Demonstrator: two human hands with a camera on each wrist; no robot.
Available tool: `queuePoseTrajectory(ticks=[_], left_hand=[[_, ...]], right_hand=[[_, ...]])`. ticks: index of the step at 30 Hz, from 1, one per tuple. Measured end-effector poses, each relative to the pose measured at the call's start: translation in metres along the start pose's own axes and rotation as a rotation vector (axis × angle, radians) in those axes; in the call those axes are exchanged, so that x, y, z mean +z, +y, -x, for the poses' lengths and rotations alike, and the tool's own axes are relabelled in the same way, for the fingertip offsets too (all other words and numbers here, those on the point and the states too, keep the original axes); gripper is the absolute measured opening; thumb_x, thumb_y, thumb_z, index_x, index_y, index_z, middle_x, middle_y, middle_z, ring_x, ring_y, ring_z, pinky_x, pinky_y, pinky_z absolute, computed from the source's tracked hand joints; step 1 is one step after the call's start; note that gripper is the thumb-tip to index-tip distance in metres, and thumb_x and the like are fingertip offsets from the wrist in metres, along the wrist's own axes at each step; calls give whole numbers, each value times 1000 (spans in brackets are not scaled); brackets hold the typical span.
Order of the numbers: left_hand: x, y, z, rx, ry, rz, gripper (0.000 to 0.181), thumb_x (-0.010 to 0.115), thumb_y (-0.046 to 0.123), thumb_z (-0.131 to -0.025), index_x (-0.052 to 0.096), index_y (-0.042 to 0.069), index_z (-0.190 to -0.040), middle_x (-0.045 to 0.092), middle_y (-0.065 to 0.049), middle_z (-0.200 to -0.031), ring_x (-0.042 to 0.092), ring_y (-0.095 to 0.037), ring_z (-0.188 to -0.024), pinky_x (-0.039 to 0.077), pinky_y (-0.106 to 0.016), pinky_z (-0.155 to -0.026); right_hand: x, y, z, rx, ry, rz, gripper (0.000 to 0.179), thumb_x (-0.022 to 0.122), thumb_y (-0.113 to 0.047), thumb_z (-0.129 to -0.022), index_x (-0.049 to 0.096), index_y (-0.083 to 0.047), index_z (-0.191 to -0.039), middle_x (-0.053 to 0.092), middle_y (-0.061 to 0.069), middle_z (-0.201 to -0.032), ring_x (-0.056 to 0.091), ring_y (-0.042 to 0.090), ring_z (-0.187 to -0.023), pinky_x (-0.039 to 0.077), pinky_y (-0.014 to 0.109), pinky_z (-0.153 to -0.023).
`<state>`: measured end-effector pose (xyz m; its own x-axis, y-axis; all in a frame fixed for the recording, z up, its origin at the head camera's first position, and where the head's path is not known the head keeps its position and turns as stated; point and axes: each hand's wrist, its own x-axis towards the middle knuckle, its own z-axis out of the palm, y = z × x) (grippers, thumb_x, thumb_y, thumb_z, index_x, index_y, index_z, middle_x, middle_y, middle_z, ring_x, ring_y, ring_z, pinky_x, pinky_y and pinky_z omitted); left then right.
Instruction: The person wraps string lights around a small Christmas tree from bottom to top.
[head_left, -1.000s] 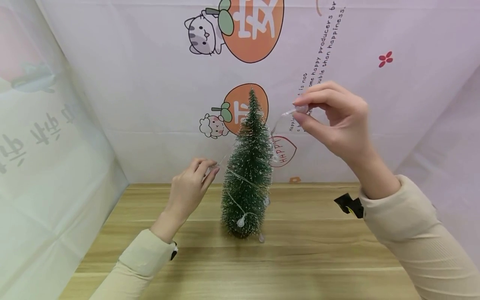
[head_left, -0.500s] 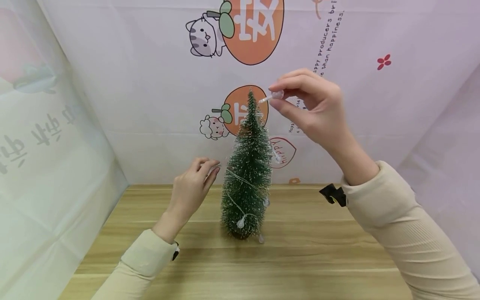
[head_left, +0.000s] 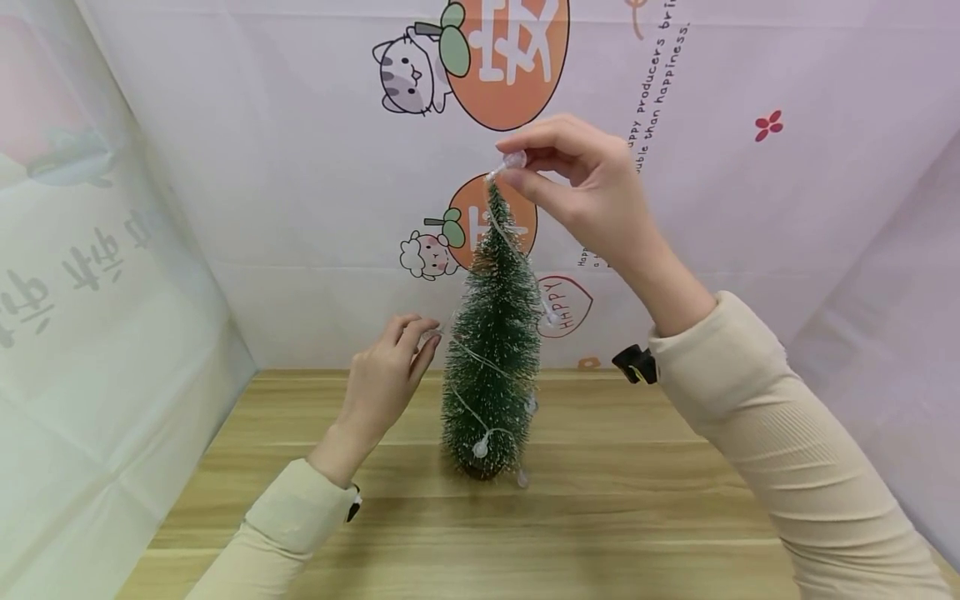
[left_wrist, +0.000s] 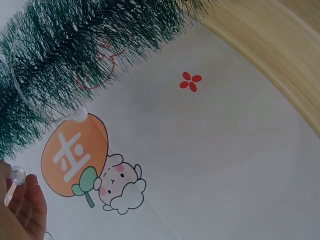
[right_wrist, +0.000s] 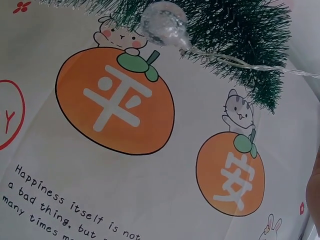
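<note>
A small green tree with frosted tips (head_left: 491,333) stands upright, wound with a clear string of lights (head_left: 480,360). At its tip, my right hand (head_left: 588,183) pinches one round clear bulb (head_left: 514,159) between thumb and fingers, the wire running down the tree's right side from it. My left hand (head_left: 384,367) is beside the tree's left side at mid-height; its fingers pinch another bulb (left_wrist: 18,175), seen in the left wrist view. Other bulbs hang low at the front (head_left: 481,448) and on the right side (head_left: 552,317). The tree hides the string's back part.
The tree stands on a wood-grain table (head_left: 600,517). Behind it hangs a white cloth (head_left: 300,208) printed with oranges, cartoon animals and text. Another cloth panel (head_left: 97,333) closes off the left side.
My right hand has moved left and up with its bulb, from right of the tree to its tip, drawing the wire across the upper tree. The left hand has hardly moved.
</note>
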<state>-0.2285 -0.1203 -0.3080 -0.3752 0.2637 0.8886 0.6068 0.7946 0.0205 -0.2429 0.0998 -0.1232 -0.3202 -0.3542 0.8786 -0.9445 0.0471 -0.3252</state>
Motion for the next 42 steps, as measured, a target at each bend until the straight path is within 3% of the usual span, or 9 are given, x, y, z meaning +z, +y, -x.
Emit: queuePoseTrajectory(ticks=[9, 18, 26, 33, 42], left_hand=[[1, 0, 1, -5, -2, 12, 17, 67, 14, -88, 65, 7, -103, 65, -7, -97, 60, -14, -53, 38, -22, -36], [4, 0, 3, 27, 6, 7, 19, 71, 15, -84, 67, 7, -100, 66, -10, -94, 58, -13, -49, 33, -15, -35], [5, 0, 5, 27, -10, 2, 20, 72, 17, -83, 67, 8, -101, 66, -8, -95, 57, -12, -49, 34, -17, -35], [5, 1, 5, 33, -16, 6, 18, 70, 17, -85, 67, 9, -102, 66, -6, -95, 58, -11, -51, 35, -17, -35], [6, 0, 6, 35, -13, 12, 17, 70, 17, -85, 67, 9, -101, 66, -5, -95, 60, -12, -53, 39, -18, -37]], right_hand=[[5, 8, -12, 200, 33, 58, 26, 62, 4, -87, 64, 9, -112, 64, -9, -94, 62, 4, -84, 54, 17, -79], [8, 21, -19, 334, 2, 142, 27, 64, -6, -90, 64, 2, -116, 64, -9, -95, 58, 6, -93, 50, 18, -85], [8, 30, -18, 458, 14, 138, 26, 66, -10, -89, 66, -4, -114, 66, -1, -97, 63, 8, -84, 51, 16, -79], [8, 35, -15, 499, 22, 162, 25, 65, -14, -90, 66, -7, -114, 63, -4, -99, 65, 4, -83, 50, 17, -76], [7, 40, -13, 492, 59, 107, 25, 66, -10, -88, 66, -6, -113, 60, -5, -102, 67, 1, -77, 53, 17, -76]])
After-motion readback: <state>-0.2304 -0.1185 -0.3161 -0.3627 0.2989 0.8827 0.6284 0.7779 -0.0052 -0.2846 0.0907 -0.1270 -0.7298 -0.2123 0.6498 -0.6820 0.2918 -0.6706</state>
